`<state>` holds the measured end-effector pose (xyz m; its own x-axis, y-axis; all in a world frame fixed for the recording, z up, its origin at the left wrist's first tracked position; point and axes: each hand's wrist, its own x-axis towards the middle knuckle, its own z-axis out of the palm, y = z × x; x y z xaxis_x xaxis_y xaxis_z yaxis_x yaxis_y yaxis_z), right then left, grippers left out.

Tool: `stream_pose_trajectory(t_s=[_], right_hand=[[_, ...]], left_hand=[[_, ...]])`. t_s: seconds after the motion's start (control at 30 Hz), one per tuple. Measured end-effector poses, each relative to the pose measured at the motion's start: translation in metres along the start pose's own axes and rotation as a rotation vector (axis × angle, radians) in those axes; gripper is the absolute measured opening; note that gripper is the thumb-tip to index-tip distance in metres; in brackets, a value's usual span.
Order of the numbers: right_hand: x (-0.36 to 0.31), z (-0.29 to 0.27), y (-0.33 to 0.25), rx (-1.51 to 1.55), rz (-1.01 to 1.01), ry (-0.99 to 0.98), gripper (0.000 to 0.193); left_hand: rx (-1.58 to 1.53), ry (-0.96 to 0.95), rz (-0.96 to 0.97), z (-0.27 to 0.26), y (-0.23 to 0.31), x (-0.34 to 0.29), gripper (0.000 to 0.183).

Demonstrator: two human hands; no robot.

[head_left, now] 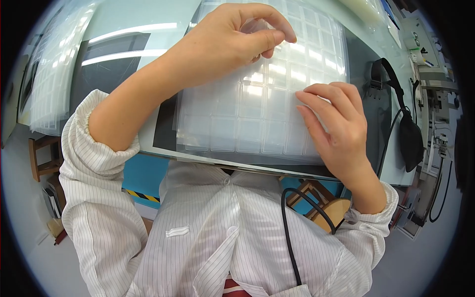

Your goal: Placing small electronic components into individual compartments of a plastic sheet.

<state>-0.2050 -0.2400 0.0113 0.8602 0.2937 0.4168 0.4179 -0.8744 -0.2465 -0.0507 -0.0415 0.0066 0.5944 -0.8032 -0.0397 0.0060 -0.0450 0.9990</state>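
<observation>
A stack of clear plastic blister trays [252,128] with rows of rectangular pockets lies in front of me. Above its far half is my left hand [242,37], thumb and forefinger brought close in a pinch. Whatever may be between those fingertips is too small to make out. My right hand [341,119] is over the tray's right side, with curved fingers and the thumb a little apart from them. Nothing shows in it, and whether its fingertips touch the plastic I cannot tell.
A dark mat [363,62] lies under the trays on the glass-topped table. More clear trays [54,69] are stacked at the far left. A black strap with a pouch [410,141] lies at the right edge. A black cable [288,227] hangs before my smock, near a wooden stool [330,214].
</observation>
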Motion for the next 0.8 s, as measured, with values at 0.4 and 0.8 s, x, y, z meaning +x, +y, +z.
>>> stream_pose_trajectory(t_s=[0.4, 0.8], right_hand=[[-0.008, -0.005, -0.001, -0.039, 0.001, 0.031, 0.028], [-0.037, -0.026, 0.020, -0.022, 0.206, 0.073, 0.012]], left_hand=[[0.081, -0.026, -0.002, 0.001, -0.003, 0.003, 0.017], [0.157, 0.052, 0.003, 0.002, -0.004, -0.002, 0.019]])
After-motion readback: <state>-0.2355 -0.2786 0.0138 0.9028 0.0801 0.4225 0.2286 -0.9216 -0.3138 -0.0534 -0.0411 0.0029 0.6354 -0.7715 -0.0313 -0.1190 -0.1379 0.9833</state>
